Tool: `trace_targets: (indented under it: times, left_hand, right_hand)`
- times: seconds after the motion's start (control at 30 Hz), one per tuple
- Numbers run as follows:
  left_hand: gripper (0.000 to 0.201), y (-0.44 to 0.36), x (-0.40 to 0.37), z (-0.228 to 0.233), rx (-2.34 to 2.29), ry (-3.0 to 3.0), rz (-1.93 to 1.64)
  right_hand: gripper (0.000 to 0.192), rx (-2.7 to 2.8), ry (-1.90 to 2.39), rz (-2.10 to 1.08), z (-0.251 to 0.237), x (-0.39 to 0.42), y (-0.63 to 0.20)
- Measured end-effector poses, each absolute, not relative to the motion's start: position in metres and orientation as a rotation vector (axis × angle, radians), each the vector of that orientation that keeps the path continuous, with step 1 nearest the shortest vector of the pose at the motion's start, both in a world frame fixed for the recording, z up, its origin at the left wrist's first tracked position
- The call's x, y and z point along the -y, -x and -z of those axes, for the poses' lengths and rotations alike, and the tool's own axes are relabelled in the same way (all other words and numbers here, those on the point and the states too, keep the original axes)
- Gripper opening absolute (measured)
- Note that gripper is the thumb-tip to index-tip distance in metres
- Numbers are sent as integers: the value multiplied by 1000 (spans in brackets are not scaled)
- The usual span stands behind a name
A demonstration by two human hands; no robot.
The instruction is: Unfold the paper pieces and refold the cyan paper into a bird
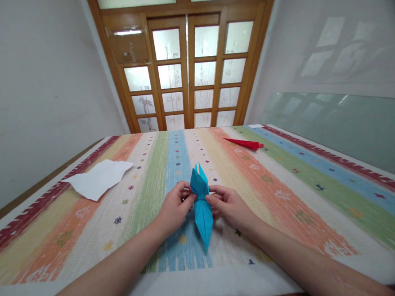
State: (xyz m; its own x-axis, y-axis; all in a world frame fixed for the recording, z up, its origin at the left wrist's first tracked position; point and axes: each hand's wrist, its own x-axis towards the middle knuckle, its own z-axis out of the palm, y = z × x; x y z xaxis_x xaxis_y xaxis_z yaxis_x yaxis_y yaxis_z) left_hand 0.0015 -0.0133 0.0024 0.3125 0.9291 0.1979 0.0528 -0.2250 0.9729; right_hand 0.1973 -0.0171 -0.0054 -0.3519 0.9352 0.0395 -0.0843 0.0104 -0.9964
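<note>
A folded piece of blue origami paper is held upright over the middle of the table, its long point toward me and two narrow points at the far end. My left hand pinches its left edge at the waist between thumb and fingers. On the opposite edge, my right hand grips it the same way, thumb in front. Some fingertips of both hands are hidden behind the paper.
A striped tablecloth covers the table. On the left lies a creased white sheet of paper. A red folded paper piece rests at the far right. Beyond the table stand wooden glazed doors.
</note>
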Motion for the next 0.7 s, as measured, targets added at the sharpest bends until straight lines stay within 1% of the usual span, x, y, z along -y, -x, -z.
trace_targets:
  times: [0.07, 0.1, 0.2, 0.33, 0.4, 0.6, 0.7]
  left_hand:
    - [22, -1, 13, -2, -930, -1557, -1073]
    - [27, -1, 14, -2, -935, -1560, -1072]
    - [38, 0, 15, -3, -959, -1589, -1077]
    - [44, -1, 15, -1, -981, -1595, -1090]
    - [42, -2, 15, 1, -983, -1580, -1086]
    - [22, -1, 13, 1, -1031, -1614, -1058]
    - [22, -1, 14, -4, -1034, -1685, -1068]
  right_hand:
    - [34, 1424, 947, -1485, 5, 17, -197]
    - [33, 1424, 960, -1479, 5, 18, -197]
    - [35, 1424, 988, -1458, 5, 17, -196]
    - [38, 1426, 1005, -1452, 4, 17, -195]
    - [38, 1430, 1007, -1457, 3, 17, -195]
    - [36, 1500, 975, -1502, 5, 19, -194]
    - [39, 1528, 980, -1530, 9, 20, -193]
